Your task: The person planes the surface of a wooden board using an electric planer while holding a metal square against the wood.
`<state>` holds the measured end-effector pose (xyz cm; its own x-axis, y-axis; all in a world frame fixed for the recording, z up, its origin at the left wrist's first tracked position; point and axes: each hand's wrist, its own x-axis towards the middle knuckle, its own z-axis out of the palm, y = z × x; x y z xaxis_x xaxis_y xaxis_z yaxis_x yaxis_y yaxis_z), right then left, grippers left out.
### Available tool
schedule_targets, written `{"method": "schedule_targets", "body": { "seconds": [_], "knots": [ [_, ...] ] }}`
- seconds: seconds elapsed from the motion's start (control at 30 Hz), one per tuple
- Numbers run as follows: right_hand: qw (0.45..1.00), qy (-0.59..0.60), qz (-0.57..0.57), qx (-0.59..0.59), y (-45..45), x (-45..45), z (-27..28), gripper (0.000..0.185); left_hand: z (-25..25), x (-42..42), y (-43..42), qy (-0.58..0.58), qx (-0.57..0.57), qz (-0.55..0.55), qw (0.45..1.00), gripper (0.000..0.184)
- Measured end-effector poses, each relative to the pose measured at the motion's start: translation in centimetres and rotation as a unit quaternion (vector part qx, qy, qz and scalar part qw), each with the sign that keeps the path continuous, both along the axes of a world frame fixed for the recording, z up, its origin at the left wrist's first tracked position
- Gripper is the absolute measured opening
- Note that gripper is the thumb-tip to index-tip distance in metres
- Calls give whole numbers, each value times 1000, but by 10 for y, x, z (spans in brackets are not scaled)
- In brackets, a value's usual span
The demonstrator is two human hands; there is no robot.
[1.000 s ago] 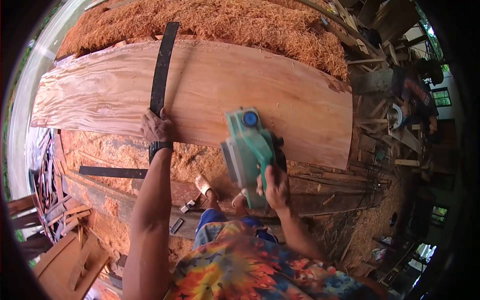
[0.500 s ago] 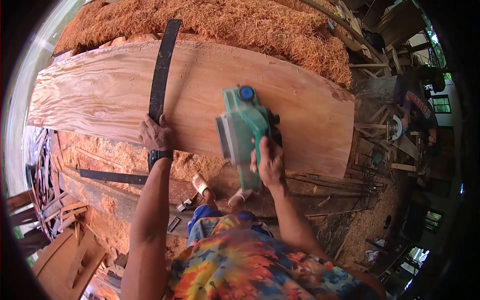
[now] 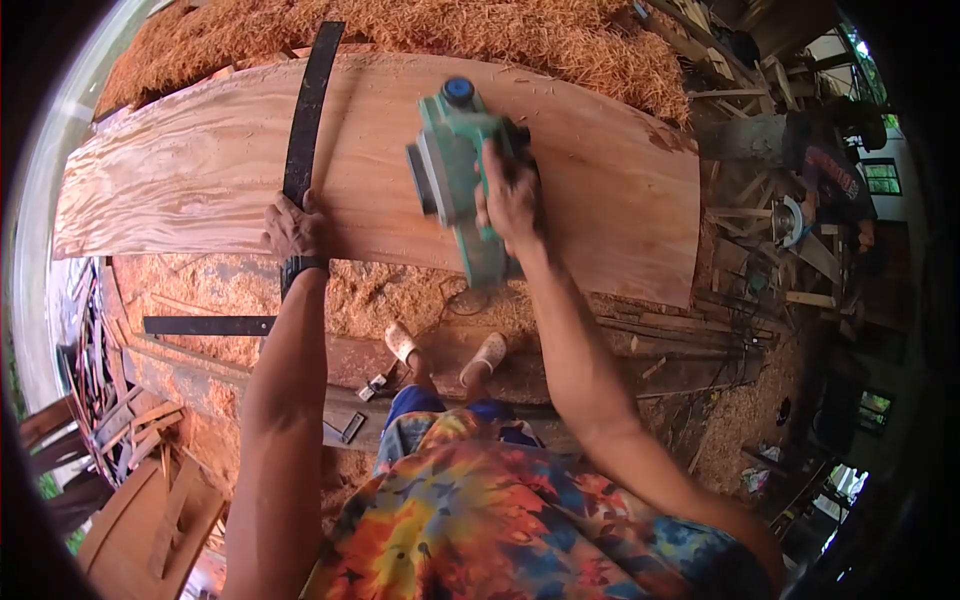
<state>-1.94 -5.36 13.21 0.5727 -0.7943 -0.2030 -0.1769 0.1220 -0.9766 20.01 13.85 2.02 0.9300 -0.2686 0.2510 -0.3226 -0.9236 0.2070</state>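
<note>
Plenty of wood shavings (image 3: 420, 35) are lying heaped along the far side of the wide board (image 3: 600, 190), and more are littering the ground on its near side, by two pale clogs (image 3: 400, 342). Scrap wood (image 3: 118, 430) is lying jumbled at the left, and a co-worker (image 3: 835, 185) is showing at the right beside a round saw (image 3: 790, 222). A black metal strip (image 3: 313, 110) is crossing the board left of the green planer (image 3: 468, 150), standing in the way on that side; a second black strip (image 3: 205, 325) is lying below the board — the forearm is hiding whether the two join. The left hand (image 3: 295, 228) is holding the first strip at the board's near edge, fingers bending over it. The right hand (image 3: 512, 200) is wrapping its fingers around the planer's handle. The planer is sitting over the board's middle, slightly blurred, its blue knob pointing toward the far edge. Pale, wavy grain is marking the board's left part; its right is looking smoother and redder.
</note>
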Motion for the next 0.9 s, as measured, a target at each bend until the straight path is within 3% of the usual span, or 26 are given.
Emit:
{"method": "schedule_targets", "body": {
  "seconds": [0.23,0.4,0.5,0.7,0.8,0.83,0.9],
  "knots": [
    [998,30,3,52,106,-137,1,42,-7,0,4,-9,-19,-9,1000,62],
    [998,13,-8,53,134,-168,-4,52,-4,-2,3,4,-13,0,1000,61],
    [998,19,-3,64,123,-159,-4,56,-10,-2,4,-59,-15,-19,998,61],
    [999,7,7,43,84,-108,-3,53,-8,-3,3,-39,-14,-10,999,61],
    [997,17,11,76,53,-70,-9,32,-7,-2,4,-36,-17,-7,999,61],
    [996,32,42,-70,38,-56,-26,30,-7,-3,3,-33,-16,-8,999,60],
    [993,35,42,-109,6,-14,-24,35,-8,-2,2,-40,-21,-7,999,59]
  ]
}}
